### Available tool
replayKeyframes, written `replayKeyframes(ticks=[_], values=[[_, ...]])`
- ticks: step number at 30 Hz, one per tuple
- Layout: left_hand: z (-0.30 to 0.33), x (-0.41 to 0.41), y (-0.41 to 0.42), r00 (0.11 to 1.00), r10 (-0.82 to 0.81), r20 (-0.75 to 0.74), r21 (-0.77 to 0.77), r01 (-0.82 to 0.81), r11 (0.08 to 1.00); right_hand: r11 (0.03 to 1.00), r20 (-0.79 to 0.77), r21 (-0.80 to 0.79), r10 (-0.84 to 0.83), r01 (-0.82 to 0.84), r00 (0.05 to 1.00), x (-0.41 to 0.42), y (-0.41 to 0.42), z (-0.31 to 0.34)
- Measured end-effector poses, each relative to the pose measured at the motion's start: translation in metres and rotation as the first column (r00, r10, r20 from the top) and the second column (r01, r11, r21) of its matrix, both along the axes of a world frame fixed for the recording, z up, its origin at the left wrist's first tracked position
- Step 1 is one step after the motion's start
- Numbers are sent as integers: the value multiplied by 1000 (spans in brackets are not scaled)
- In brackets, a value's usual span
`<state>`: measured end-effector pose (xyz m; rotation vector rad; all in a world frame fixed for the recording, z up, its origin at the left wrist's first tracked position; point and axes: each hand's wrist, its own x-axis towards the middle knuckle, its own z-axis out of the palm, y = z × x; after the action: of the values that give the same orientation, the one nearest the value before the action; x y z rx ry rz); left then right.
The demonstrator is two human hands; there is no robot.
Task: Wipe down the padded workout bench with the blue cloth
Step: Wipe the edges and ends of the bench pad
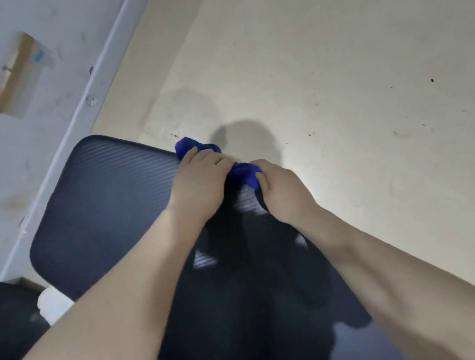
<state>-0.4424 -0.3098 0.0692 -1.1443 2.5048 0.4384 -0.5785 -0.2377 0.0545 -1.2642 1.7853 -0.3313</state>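
Both hands, left [200, 178] and right [281, 192], hold the bunched blue cloth [242, 171] in a closed grip at the padded bench's [108, 207] far right edge; wadded so, it may slip off the edge and miss padding.

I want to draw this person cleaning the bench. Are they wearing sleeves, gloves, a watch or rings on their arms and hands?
No. Both forearms are bare as far as the picture shows, with no sleeve in view. The left hand and the right hand have no gloves, and no watch or bracelet shows on either wrist. I can see no rings, though some fingers are hidden. Draw plain bare arms reaching forward.
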Motion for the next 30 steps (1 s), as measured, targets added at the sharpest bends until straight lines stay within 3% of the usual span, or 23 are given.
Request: replayKeyframes(ticks=[1,5,10,15,19,23,27,30], values=[[-3,-1,0,999,-4,-53,-11,3,1000,1000,-24,21,-17,17,1000,-2,1,1],[-13,14,-18,1000,15,8,40,-15,999,997,-139,74,7,3,990,19,-23,-3],[-17,70,-65,999,44,-28,-56,-46,997,997,-193,32,76,-71,978,76,-74,-9],[-15,125,-104,995,83,-46,-45,-85,995,997,-276,-25,58,-68,959,133,-114,-15],[-15,167,-131,962,271,8,-1,-271,963,989,-318,-72,97,-126,943,181,-151,-17],[-18,218,-128,820,569,52,208,-567,797,947,-400,-129,221,-293,890,232,-181,-20],[-20,269,-94,766,642,7,308,-613,728,826,-450,-86,467,-557,761,277,-188,-13],[-18,296,-68,775,627,85,272,-623,733,768,-547,-95,491,-633,678,313,-164,-12]])
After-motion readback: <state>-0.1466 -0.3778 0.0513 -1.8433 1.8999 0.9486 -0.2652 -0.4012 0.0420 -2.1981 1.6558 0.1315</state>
